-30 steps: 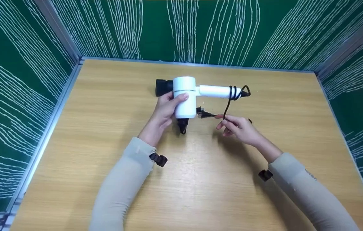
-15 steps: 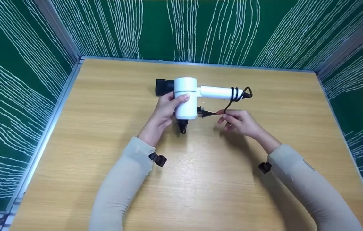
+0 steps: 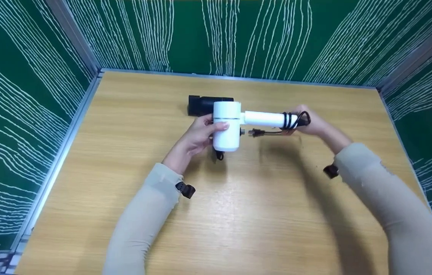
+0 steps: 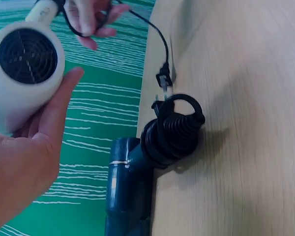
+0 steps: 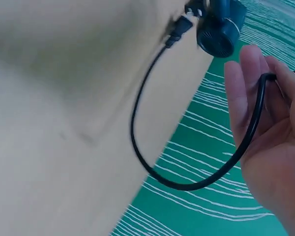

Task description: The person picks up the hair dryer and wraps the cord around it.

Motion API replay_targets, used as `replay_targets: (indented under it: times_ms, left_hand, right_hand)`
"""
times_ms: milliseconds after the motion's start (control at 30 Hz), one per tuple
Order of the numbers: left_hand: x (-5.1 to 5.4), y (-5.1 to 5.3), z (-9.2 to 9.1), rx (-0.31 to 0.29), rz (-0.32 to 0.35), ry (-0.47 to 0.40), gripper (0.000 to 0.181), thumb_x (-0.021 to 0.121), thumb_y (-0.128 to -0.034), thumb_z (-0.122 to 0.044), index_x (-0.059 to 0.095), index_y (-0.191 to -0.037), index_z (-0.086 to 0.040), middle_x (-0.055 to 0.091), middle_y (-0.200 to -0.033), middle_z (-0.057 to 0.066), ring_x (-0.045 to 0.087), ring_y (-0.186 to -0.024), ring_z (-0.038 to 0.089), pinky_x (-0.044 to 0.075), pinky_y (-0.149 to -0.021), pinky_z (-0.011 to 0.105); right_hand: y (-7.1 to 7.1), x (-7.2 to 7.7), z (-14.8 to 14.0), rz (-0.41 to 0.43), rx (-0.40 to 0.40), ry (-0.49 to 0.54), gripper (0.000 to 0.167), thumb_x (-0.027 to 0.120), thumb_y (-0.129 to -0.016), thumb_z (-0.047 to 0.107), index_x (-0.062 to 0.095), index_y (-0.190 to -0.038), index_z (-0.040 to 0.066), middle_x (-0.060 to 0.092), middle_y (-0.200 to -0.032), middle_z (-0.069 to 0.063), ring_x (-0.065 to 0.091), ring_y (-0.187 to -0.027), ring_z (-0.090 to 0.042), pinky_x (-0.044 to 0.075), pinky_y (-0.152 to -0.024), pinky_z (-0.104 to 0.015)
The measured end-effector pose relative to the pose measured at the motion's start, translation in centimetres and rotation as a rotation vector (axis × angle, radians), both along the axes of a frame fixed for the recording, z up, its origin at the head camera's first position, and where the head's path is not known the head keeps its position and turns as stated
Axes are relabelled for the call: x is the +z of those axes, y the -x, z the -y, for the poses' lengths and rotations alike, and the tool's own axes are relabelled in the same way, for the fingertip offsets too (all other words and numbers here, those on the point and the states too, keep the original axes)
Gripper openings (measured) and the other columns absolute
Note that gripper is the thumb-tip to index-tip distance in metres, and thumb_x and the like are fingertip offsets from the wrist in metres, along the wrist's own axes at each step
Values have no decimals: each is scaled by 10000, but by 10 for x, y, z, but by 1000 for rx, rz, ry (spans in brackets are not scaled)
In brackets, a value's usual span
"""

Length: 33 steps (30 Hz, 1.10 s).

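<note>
My left hand (image 3: 197, 137) grips the white hair dryer (image 3: 227, 133) round its barrel, thumb on the near side, and holds it above the table. Black cord (image 3: 288, 120) is wound several times round the end of its handle. Beside that end, my right hand (image 3: 317, 122) holds the loose cord; in the right wrist view the cord (image 5: 135, 123) runs between thumb and fingers and hangs in a loop down to a two-pin plug (image 5: 179, 28). A black hair dryer (image 3: 202, 105) lies behind, partly hidden by the white one, cord coiled on its handle (image 4: 172, 140).
The black dryer's own plug (image 4: 160, 105) lies close to the white dryer's plug (image 4: 163, 78). The wooden table (image 3: 216, 229) is bordered by green panels (image 3: 189, 38) with white lines at the back and sides.
The white dryer has come nearer to me and slightly right, uncovering more of the black dryer. My right hand has moved right and away from me, behind the handle end, drawing the plug rightward.
</note>
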<state>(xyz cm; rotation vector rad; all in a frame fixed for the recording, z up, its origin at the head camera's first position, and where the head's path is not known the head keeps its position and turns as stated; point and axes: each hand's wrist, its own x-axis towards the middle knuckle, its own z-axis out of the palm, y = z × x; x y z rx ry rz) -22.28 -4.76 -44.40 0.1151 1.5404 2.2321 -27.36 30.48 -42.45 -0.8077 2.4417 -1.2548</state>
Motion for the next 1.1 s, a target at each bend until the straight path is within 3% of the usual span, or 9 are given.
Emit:
replay_targets:
  times_ms: [67,133,267,400,567,733,867,1100]
  left_hand:
    - [1,-1,1,-26,0,17,566,697,-932,-61,534,-1458,66,660,-1311,213,676,-1153,338,562,-1023,560]
    - [2,-1,3,-50,-8,47,572,704,-926,-72,540,-1458,61,645,-1323,215,667,-1157,344,563,-1008,556]
    - [5,0,4,-97,-19,136,579,759,-937,-127,561,-1460,21,634,-1354,196,653,-1187,340,562,-974,515]
    - [8,2,6,-94,-10,222,617,813,-939,-174,562,-1481,-20,634,-1375,167,646,-1222,334,564,-989,502]
    - [9,8,7,-52,-13,303,668,844,-935,-200,545,-1511,-42,644,-1381,143,650,-1233,320,576,-1009,496]
    - [9,13,6,-14,-13,345,720,863,-927,-234,524,-1539,-64,649,-1393,125,646,-1238,298,579,-1022,487]
    - [7,15,7,27,10,346,733,865,-925,-235,515,-1546,-63,638,-1398,118,642,-1249,289,575,-1024,464]
    - [7,17,7,82,-5,329,672,865,-923,-227,562,-1499,-57,666,-1368,120,662,-1226,286,580,-1009,454]
  right_hand:
    - [4,10,-4,-84,57,-49,373,807,-840,-105,748,-1208,-92,802,-1059,-179,722,-879,10,572,-820,-165]
    - [7,21,-5,-79,71,-96,348,798,-911,-29,753,-1256,-37,781,-1162,-205,704,-954,27,539,-869,-153]
    - [9,42,-4,45,15,-224,207,708,-1041,112,800,-1207,29,793,-1116,-180,736,-788,-107,590,-688,-209]
    - [11,58,2,32,-14,-324,160,723,-1039,157,822,-1109,51,787,-932,-116,690,-644,-216,569,-562,-255]
    - [11,75,12,-71,-49,-457,159,722,-1045,221,823,-1059,99,753,-849,-51,652,-653,-218,535,-547,-262]
    - [10,85,26,-224,-37,-544,152,720,-1034,200,805,-1006,77,711,-811,-50,603,-705,-204,475,-572,-260]
    - [6,87,34,-246,-41,-543,171,702,-1044,198,780,-978,62,674,-777,-67,557,-657,-207,413,-533,-279]
    - [-3,81,39,-61,-110,-349,239,655,-1076,239,767,-1048,29,731,-836,-118,551,-551,-144,434,-468,-217]
